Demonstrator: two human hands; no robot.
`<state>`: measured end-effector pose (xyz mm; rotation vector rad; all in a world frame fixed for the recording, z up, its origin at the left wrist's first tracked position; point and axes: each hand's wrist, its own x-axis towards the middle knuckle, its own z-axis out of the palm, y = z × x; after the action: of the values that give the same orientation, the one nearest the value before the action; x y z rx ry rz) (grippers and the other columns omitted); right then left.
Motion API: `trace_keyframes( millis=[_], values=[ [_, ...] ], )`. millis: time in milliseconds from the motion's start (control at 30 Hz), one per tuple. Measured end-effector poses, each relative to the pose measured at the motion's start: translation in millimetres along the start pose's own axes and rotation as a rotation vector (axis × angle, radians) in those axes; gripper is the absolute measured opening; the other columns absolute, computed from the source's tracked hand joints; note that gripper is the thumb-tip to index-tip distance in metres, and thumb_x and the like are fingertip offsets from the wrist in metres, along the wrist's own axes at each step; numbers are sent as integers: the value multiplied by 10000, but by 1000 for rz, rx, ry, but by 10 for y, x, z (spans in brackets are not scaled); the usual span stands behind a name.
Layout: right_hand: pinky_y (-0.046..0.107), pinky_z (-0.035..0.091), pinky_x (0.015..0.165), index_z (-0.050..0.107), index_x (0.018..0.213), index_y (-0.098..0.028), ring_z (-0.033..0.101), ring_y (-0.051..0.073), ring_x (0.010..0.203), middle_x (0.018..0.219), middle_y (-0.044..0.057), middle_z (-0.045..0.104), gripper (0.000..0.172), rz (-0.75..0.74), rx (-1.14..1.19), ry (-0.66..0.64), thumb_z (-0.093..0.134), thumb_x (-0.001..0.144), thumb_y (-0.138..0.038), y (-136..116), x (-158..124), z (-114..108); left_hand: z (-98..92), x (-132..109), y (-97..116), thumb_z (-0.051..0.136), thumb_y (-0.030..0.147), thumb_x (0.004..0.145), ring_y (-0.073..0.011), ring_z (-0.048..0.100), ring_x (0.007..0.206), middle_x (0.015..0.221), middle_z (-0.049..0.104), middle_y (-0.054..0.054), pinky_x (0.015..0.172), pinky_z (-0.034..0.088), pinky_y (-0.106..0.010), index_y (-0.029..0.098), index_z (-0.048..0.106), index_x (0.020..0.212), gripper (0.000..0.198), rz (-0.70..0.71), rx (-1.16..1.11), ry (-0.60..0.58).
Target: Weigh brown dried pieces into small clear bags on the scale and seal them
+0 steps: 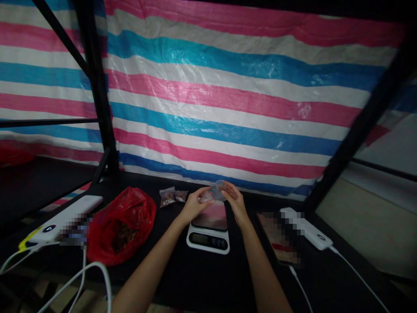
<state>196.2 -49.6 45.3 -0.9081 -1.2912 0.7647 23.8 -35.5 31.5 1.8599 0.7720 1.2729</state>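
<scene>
**Inspector:** Anything legible at the bench?

**Assistant:** Nothing I can read from here. The display of the white digital kitchen scale (pixel 208 243) shows no readable figures, and the white power bank (pixel 65 221) on the left carries only a small dark oval badge. Blur patches cover part of that unit and most of the tablet (pixel 276 237).

**Inspector:** Hands?

**Assistant:** The left hand (pixel 195 207) and right hand (pixel 235 202) are raised just beyond the scale's glossy platform (pixel 210 216). Both sets of fingers (pixel 202 194) are pressed together and curled around a clear plastic piece (pixel 218 190), gripping it from opposite sides.

**Inspector:** Its position and line?

**Assistant:** It's held in the air between the hands, above the far edge of the platform and not touching it. It's thin, rounded and tilted. I can't make out a long axis.

**Inspector:** Further out?

**Assistant:** On the black bench (pixel 182 282), a crumpled red plastic bag (pixel 122 226) holds dark, flaky material. Beyond it lie small clear sachets of brown material (pixel 171 196). A second white power bank (pixel 308 228) sits right, with white cables (pixel 81 278) trailing from both units. Behind stand black shelf posts (pixel 97 87) and a pink, white and blue striped woven tarpaulin (pixel 208 95).
</scene>
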Motion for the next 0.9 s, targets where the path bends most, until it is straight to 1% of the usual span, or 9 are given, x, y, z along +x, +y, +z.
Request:
trace_keyframes(
  millis=[67,133,300,400,500,567,633,800,900],
  values=[
    [366,458,833,599,1015,-240,606,210,925,1058,45,636,423,30,25,-16,707,617,-332,-19,-16,24,-31,29,-4,676,333,666,-222,593,960,1036,641,-110,900,421,-370,142,532,1133,525,-30,-185,25],
    [372,457,842,606,1002,-239,608,211,927,1052,42,638,426,52,39,-40,720,599,-316,-30,-29,43,-49,48,0,699,313,644,-221,600,949,1009,651,-116,904,419,-366,125,544,1105,521,-38,-317,19],
    [350,447,869,607,993,-239,583,199,981,1078,42,624,388,5,20,-104,705,623,-303,-37,-38,77,-53,54,7,726,306,612,-215,617,925,976,664,-113,905,421,-360,130,554,1071,521,-67,-479,22],
    [328,465,836,583,942,-249,591,189,958,993,27,645,403,-23,44,-47,741,572,-276,-24,-36,91,-58,44,24,736,306,597,-219,618,928,977,667,-111,900,425,-357,135,554,1076,540,-96,-523,32],
    [325,467,832,579,861,-246,600,185,935,927,9,655,354,-28,58,-32,754,553,-254,-21,-39,101,-68,28,62,741,296,590,-220,617,923,975,667,-112,884,433,-345,131,568,1060,527,-110,-533,36],
    [341,455,859,600,854,-243,599,189,947,942,13,658,318,-26,51,-41,745,571,-255,-38,-46,107,-75,17,90,745,295,582,-222,614,926,983,663,-110,868,438,-332,130,582,1036,510,-117,-531,37],
    [368,440,890,627,889,-240,592,203,971,985,27,658,311,-20,42,-42,728,596,-269,-67,-57,115,-80,9,112,743,302,584,-223,608,936,995,658,-107,858,440,-324,133,590,1024,495,-124,-540,30],
    [412,401,948,652,961,-228,561,234,1046,1084,51,637,344,-16,52,-58,702,629,-304,-157,-89,139,-89,2,157,733,305,595,-218,609,923,977,662,-98,842,440,-311,137,604,994,452,-102,-519,17],
    [418,390,963,629,1013,-226,557,229,1059,1116,58,623,384,-18,92,-64,695,642,-300,-194,-99,157,-91,-2,175,733,307,592,-219,612,912,963,666,-97,830,442,-308,134,608,982,445,-115,-491,22]
  ],
)
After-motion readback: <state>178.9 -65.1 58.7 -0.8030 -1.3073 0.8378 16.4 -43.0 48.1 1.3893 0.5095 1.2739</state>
